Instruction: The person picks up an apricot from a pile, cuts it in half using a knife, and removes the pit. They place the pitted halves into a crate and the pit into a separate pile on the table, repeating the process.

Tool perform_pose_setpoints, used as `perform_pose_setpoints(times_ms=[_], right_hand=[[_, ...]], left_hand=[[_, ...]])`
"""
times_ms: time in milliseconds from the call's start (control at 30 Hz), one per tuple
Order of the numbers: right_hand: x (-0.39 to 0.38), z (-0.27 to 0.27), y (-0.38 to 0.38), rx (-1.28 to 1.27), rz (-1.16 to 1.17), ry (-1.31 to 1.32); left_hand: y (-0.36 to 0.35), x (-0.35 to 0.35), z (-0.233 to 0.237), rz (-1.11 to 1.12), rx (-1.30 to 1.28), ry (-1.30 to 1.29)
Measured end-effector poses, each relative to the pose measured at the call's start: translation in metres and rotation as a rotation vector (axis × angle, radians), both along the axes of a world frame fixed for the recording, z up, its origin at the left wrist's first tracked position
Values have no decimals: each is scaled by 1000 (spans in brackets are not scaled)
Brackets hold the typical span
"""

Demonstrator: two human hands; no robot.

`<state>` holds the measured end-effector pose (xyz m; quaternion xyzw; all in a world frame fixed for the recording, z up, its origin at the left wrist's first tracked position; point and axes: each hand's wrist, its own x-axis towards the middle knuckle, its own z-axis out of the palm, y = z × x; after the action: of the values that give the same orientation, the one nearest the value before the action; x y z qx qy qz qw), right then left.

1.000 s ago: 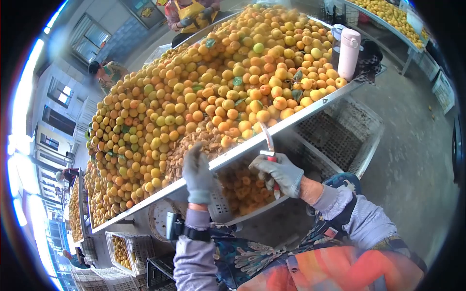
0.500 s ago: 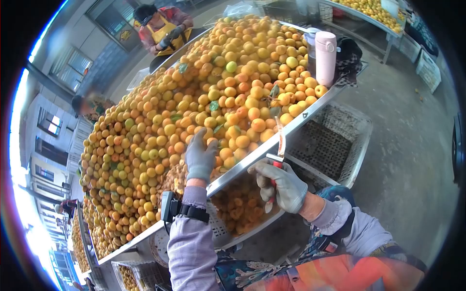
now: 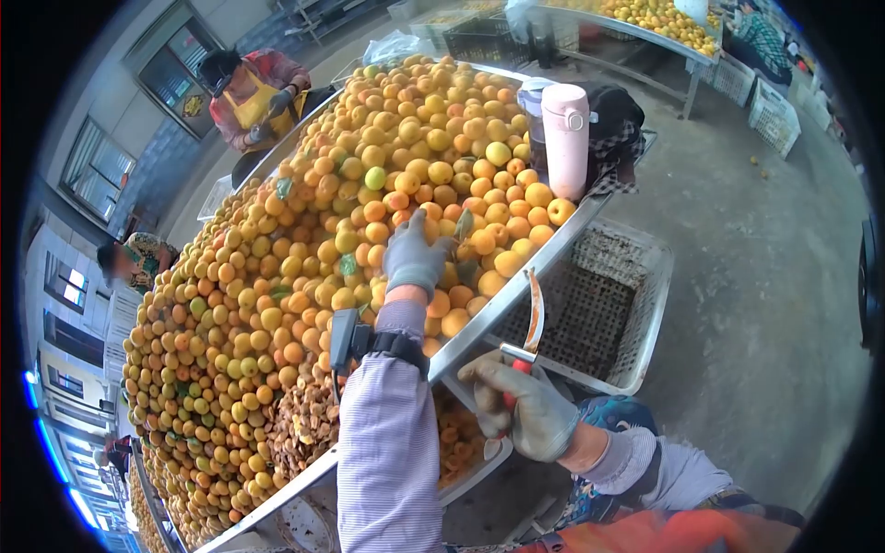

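My left hand, in a grey glove, reaches onto a large heap of orange and yellow fruit. Its fingers are spread over the fruit, beside a green leaf; whether it grips one is hard to see. In my right hand, also gloved, is a peeler with a red handle and a curved metal blade pointing up, held near the table's metal edge. A pile of brown pits or scraps lies on the table left of my left forearm.
A pink bottle stands at the table's right corner beside a dark cloth. Below the edge are a white crate and a container with cut fruit. Two people are across the table; another table is behind.
My left hand has moved up and right over the heap, and the view has shifted. My right hand still holds the peeler near the edge.
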<state>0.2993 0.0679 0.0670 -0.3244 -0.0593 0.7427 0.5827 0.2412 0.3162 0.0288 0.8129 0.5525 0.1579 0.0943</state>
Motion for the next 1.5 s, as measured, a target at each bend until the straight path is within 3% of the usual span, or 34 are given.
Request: perform_pose_setpoints(times_ms=[200, 267, 300, 400, 500, 533, 600, 633, 667, 733, 867, 967, 1000, 1067, 1200, 1300, 1367, 1500], right_hand=[[7, 0, 1, -20, 31, -8], [8, 6, -1, -12, 46, -11], [8, 8, -2, -2, 65, -21], [3, 3, 2, -19, 152, -121], [-10, -7, 2, 17, 229, -211], [-17, -11, -1, 49, 263, -296], [-27, -14, -6, 180, 308, -423], [-35, -19, -7, 222, 343, -522], [-43, -26, -10, 266, 381, -619], [-60, -41, -16, 307, 420, -605], [-88, -38, -32, 354, 520, -746], [-103, -35, -50, 428, 560, -754], [-108, -41, -54, 428, 564, -765], [-115, -46, -62, 528, 581, -844], [-115, -44, -72, 485, 688, -894], [-115, -51, -75, 456, 719, -986], [-115, -51, -76, 434, 739, -1019], [-116, -58, -74, 411, 795, -1092]], left_hand=[[29, 6, -27, 72, -32, 2], [33, -5, -34, -76, -198, -709], [28, -12, -27, -102, -260, -921], [-19, -48, 25, -121, -451, -1092], [-69, -91, 33, -376, -452, -1049], [-89, -101, 34, -299, -750, -1433], [-133, -128, 36, -237, -891, -1685], [-155, -151, 32, -185, -840, -1536], [-172, -168, 21, -259, -807, -1566], [-214, -185, 37, -65, -960, -1820], [-272, -235, -4, -65, -780, -1819], [-295, -252, -2, 623, -1457, -3271], [-299, -253, -5, 613, -1464, -3280], [-303, -252, -12, -120, -764, -1984], [-306, -252, -19, -245, -785, -1955], [-310, -247, -17, -135, -852, -2025], [-307, -248, -17, -106, -886, -1902], [-304, -248, -22, -194, -878, -1911]])
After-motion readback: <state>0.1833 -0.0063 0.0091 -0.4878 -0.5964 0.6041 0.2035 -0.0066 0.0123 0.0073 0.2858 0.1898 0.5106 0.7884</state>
